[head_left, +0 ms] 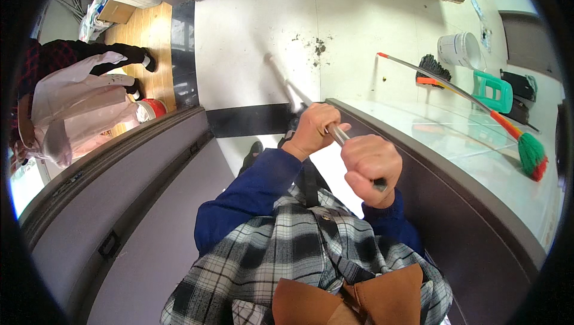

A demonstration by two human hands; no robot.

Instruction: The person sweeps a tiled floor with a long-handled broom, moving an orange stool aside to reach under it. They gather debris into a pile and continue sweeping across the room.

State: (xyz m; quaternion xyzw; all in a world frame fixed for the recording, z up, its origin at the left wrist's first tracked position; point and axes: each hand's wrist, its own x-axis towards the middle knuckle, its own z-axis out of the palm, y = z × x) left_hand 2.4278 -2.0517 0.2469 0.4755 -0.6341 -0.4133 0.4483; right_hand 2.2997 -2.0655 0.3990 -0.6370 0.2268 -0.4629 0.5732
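Both my hands are wrapped round a slim metallic pole [338, 135] that slants down and forward to the left. My left hand [315, 127] is closed farther down the pole. Nearer my body, my right hand [373, 166] is closed round its top, and the dark end pokes out beside my thumb. Beyond my left hand the pole fades into glare and blur, so its lower end cannot be made out. A scatter of dark dirt [320, 47] lies on the pale tiled floor ahead of my hands.
Dark door panels flank me at left [143, 199] and right [442, 187]. On the right are a broom [532, 156] with green and red bristles, a white bucket [459, 50], a black brush head [431, 70] and a green stool [492, 93]. At left, a person [78, 80] handles pinkish sheeting near a red bucket [154, 108].
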